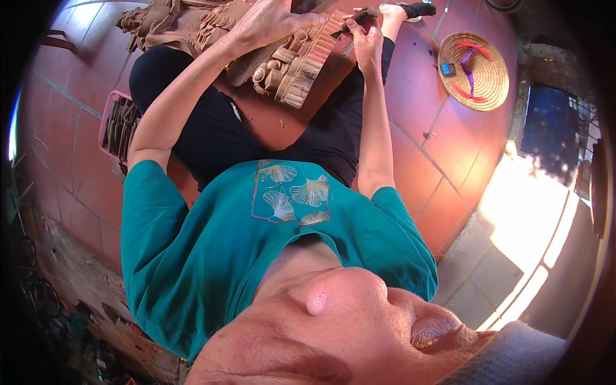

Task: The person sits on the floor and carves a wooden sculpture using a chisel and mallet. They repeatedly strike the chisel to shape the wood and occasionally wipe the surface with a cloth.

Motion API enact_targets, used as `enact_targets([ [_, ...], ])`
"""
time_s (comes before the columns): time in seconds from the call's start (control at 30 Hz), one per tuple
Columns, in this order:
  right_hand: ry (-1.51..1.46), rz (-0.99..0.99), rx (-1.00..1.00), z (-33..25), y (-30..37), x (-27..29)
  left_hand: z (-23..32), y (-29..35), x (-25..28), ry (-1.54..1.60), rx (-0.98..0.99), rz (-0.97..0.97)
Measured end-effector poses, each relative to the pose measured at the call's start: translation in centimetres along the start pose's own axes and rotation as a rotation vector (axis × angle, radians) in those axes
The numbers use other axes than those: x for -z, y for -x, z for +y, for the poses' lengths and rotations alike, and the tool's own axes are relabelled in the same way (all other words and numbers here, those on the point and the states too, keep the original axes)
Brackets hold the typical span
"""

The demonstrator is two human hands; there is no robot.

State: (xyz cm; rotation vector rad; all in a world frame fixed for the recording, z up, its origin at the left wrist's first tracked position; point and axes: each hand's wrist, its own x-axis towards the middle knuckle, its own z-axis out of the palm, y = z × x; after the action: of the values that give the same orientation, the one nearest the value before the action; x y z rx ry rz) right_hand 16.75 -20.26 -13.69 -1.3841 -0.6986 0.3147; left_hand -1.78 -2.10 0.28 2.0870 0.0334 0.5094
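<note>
A carved brown wooden piece (292,72), with rounded relief and a ridged edge, lies tilted between my legs. My left hand (273,24) rests at its upper side, thumb stretched out along the wood; its other fingertips are cut off by the picture's top edge. Near the far end of the ridged edge, my right hand (366,43) is closed on a small dark brown piece (366,14), pinched between thumb and fingers. What that piece is made of cannot be made out. More ornate carved wood (186,25) extends beyond my left forearm.
A pink-rimmed basket (109,122) of dark flat pieces stands on the tiled floor (58,135) by my left leg. At the right lies a woven conical hat (491,80) with a purple ribbon and a small blue object (448,69) in it. My bare foot (393,13) is beyond my right hand.
</note>
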Motion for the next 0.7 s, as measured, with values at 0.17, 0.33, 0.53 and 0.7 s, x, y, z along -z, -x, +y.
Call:
enact_targets([
  [0.17, 0.087, 0.013, 0.031, 0.8, 0.1, -0.2, 1.4, 0.1, 0.4, 0.019, 0.175, -0.083],
  [0.33, 0.112, -0.007, 0.015, 0.5, -0.2, -0.1, 1.7, -0.1, 0.3, 0.038, 0.179, -0.108],
  [0.53, 0.203, -0.007, -0.035, -1.0, -0.4, -0.8, 0.7, -0.2, -0.2, -0.021, 0.068, -0.051],
  [0.7, 0.31, -0.052, 0.034, -0.1, -0.4, -0.3, 1.0, -0.6, -0.7, -0.16, 0.251, -0.252],
])
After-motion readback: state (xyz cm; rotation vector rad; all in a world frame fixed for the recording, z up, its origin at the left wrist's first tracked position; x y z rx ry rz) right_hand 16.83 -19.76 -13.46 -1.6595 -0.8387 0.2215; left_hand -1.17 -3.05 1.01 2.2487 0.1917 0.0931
